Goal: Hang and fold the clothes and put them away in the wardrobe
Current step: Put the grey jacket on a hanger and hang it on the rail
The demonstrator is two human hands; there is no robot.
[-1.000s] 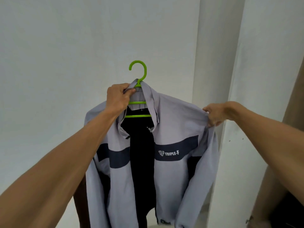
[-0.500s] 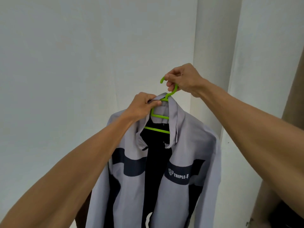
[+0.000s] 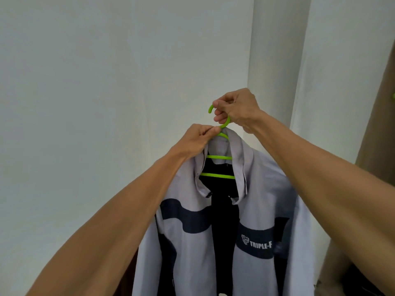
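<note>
A light grey jacket (image 3: 265, 201) with dark navy bands and a "TRIPLE-F" logo hangs open on a bright green plastic hanger (image 3: 218, 175), held up in front of me. My right hand (image 3: 237, 108) is closed around the hanger's hook, whose tip sticks out to the left of the fingers. Just below it, my left hand (image 3: 197, 139) pinches the jacket's collar at the base of the hook. The jacket's lower part runs out of the frame at the bottom.
A white wall (image 3: 106, 92) fills the left and the background. A white panel or door edge (image 3: 275, 60) stands upright to the right of my hands. A brown wooden surface (image 3: 380, 116) shows at the far right edge.
My right hand left the jacket's shoulder and took hold of the hanger hook. The jacket and hanger have shifted right and slightly lower in view, and now hang straighter.
</note>
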